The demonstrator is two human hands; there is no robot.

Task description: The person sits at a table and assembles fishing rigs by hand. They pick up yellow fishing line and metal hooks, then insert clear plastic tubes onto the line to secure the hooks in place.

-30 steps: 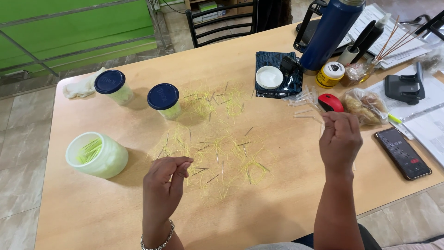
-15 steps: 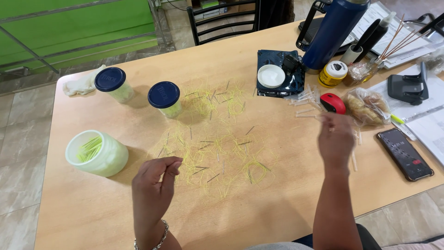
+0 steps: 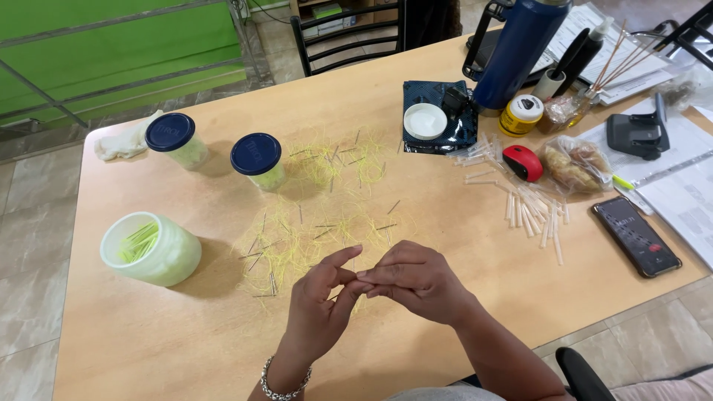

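My left hand (image 3: 318,303) and my right hand (image 3: 416,281) meet fingertip to fingertip just above the wooden table (image 3: 148,349), near its front edge. Both pinch at the same spot; whatever lies between the fingers is too thin to make out. Just beyond them spreads a tangle of yellow thread (image 3: 297,245) with short dark needles (image 3: 393,207) scattered through it. A second thread patch (image 3: 334,160) lies farther back. Short clear tubes (image 3: 535,212) lie in a loose bunch to the right of my right hand.
An open pale tub (image 3: 151,249) of yellow-green strands stands at the left, with two blue-lidded jars (image 3: 170,134) (image 3: 256,154) behind it. At the right are a phone (image 3: 636,236), a red mouse (image 3: 523,162), a food bag (image 3: 575,165) and a tall blue bottle (image 3: 520,52).
My right hand has come back left from the clear tubes. My left hand has moved right and forward. The two hands, apart before, now touch at the fingertips.
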